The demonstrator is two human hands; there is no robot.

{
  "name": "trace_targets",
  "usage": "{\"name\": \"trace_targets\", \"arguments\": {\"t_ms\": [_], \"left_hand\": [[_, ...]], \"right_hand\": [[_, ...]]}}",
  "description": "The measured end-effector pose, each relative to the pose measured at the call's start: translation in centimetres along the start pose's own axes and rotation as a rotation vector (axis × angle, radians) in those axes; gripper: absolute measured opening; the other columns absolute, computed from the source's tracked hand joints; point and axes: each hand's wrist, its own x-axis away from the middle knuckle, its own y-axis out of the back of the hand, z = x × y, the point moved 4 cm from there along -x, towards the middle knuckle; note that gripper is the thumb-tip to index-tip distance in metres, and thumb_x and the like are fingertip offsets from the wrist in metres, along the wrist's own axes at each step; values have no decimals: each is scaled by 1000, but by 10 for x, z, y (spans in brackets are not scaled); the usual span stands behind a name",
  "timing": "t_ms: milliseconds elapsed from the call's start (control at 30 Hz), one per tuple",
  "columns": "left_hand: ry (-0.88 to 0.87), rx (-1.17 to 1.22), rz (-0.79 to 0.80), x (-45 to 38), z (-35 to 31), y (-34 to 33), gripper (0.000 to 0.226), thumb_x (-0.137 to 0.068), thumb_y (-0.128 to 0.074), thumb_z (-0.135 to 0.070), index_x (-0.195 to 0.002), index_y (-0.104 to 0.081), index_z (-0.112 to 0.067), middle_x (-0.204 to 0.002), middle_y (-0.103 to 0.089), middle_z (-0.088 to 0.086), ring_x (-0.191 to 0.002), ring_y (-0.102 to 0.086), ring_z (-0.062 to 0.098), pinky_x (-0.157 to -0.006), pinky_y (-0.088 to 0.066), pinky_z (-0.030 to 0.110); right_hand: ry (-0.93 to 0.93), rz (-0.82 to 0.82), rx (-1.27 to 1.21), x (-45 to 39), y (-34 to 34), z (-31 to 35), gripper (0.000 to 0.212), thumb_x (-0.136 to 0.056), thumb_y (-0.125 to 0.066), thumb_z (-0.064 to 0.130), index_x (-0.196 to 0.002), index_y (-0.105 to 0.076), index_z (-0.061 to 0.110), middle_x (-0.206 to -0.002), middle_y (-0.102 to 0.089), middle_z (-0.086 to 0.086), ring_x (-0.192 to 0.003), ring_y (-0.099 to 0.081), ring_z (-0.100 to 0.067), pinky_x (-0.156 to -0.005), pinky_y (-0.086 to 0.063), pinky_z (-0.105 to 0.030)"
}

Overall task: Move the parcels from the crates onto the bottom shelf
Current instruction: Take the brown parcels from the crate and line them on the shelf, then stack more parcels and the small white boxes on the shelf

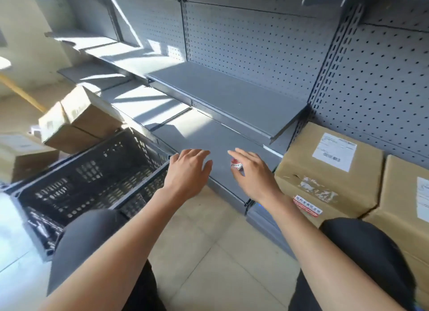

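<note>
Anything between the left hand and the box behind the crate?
Yes: the crate itself. It lies between the left hand and the tilted box, so the reach likely has to go over its far rim.

No text is legible: the white label (334,151) and red-white sticker (307,209) on the parcel (329,171) are blurred.

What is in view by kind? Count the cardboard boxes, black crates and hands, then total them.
Cardboard boxes: 4, two on the right, two on the left beyond the crate
Black crate: 1 plainly seen; whether another sits under it cannot be told
Hands: 2, left hand and right hand
Total: 7
</note>
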Motion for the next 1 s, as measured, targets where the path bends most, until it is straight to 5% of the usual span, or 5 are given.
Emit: {"name": "trace_targets", "arguments": {"t_ms": [400,600,833,1000], "left_hand": [[476,25,-10,97,209,47,36,-102,-40,-34,-130,-62,-25,-136,-62,-2,-127,-52,26,-102,-43,48],[578,-15,100,106,244,16,33,-99,-41,-32,-121,-63,-20,-127,-65,3,-117,-56,29,-88,-45,48],[727,17,174,135,302,-21,39,-103,-39,-34,-136,-57,-25,-139,-59,1,-128,-51,28,-102,-39,53],[781,43,244,155,325,-49,38,-104,-33,-39,-132,-56,-29,-134,-62,1,-123,-54,28,-97,-40,50]], "right_hand": [[257,331,16,-74,-147,177,50,-98,-57,22,-147,-48,23,-155,-43,-4,-143,-36,-21,-116,-25,-31],[272,466,61,-84,-219,187,50,-99,-55,24,-148,-46,23,-154,-43,-3,-143,-34,-23,-116,-31,-42],[351,570,153,-94,-287,192,50,-102,-52,30,-150,-40,30,-159,-34,-2,-148,-24,-23,-120,-21,-43],[424,616,209,-94,-329,199,50,-102,-52,37,-150,-41,36,-156,-41,1,-146,-28,-22,-122,-15,-46]]}}
